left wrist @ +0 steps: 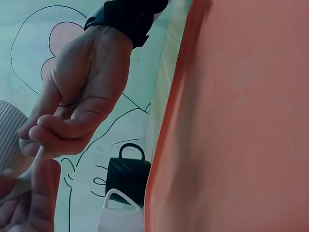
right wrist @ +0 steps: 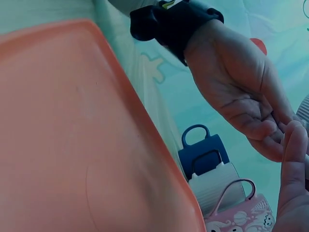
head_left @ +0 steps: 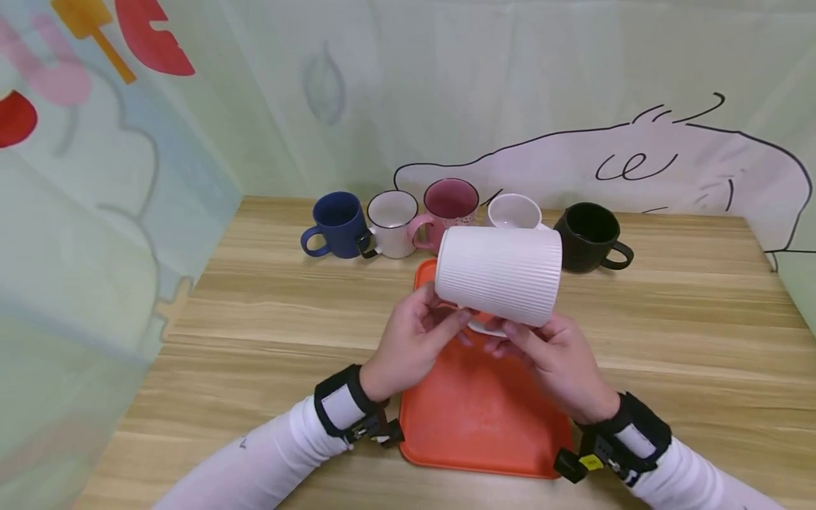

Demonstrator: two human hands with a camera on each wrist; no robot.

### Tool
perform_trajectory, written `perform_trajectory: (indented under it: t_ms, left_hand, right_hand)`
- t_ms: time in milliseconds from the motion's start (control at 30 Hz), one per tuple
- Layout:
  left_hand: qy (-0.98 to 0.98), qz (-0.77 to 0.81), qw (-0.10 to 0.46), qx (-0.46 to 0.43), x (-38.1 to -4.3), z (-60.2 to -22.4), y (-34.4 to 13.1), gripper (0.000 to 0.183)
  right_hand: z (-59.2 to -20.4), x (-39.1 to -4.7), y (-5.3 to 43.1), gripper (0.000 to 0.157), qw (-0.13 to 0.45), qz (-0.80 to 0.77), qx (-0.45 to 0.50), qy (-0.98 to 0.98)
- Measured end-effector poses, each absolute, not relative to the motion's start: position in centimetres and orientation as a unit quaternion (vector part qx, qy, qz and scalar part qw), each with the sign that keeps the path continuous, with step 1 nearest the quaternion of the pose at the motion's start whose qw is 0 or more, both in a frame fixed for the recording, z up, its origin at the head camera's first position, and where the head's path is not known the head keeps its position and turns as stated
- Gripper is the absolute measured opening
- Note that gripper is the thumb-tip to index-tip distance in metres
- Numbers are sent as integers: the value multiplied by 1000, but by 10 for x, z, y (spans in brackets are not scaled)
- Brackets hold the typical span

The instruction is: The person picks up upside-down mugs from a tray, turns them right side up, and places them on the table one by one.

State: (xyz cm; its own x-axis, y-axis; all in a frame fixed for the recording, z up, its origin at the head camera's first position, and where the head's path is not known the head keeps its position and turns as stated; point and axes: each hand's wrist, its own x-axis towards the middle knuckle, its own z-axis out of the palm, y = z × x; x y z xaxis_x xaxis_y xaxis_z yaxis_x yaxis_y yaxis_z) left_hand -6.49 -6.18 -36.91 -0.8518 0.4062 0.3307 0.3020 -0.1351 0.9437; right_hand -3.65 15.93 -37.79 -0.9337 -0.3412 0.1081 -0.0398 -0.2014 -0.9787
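Both hands hold a white ribbed mug [head_left: 500, 273] on its side, above an orange tray [head_left: 484, 425]. The mug's white handle [head_left: 483, 328] hangs at its underside. On one side, the left hand [head_left: 408, 347] grips the handle with thumb and fingers. The right hand [head_left: 567, 368] pinches the handle's other side, its fingers close to the left ones. In the left wrist view, a piece of handle [left wrist: 24, 184] runs between the fingers of both hands. Only a sliver of the ribbed body [right wrist: 303, 110] shows in the right wrist view.
Along the back of the wooden table [head_left: 274, 312] stand a blue mug [head_left: 344, 227], a white mug with a dark rim [head_left: 395, 237], a pink mug [head_left: 451, 200], a plain white mug [head_left: 513, 211] and a black mug [head_left: 586, 244]. Printed fabric [head_left: 510, 85] hangs behind them.
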Motion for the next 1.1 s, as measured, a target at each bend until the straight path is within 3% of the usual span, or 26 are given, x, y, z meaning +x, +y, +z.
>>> perform_trajectory:
  t_ms: [267, 467, 733, 1100]
  left_hand:
    - [708, 646, 80, 275, -65, -362, -70, 32]
    - [739, 610, 63, 278, -66, -359, -82, 35]
    - [786, 554, 1, 276, -71, -356, -107, 38]
    - [849, 411, -138, 302, -78, -350, -136, 47]
  right_hand:
    - [-378, -36, 173, 29, 63, -739, -163, 651]
    - [-377, -36, 192, 24, 12, -735, -179, 653]
    - [-370, -39, 220, 25, -62, -730, -192, 653]
    - [-352, -41, 257, 26, -129, -726, -176, 652]
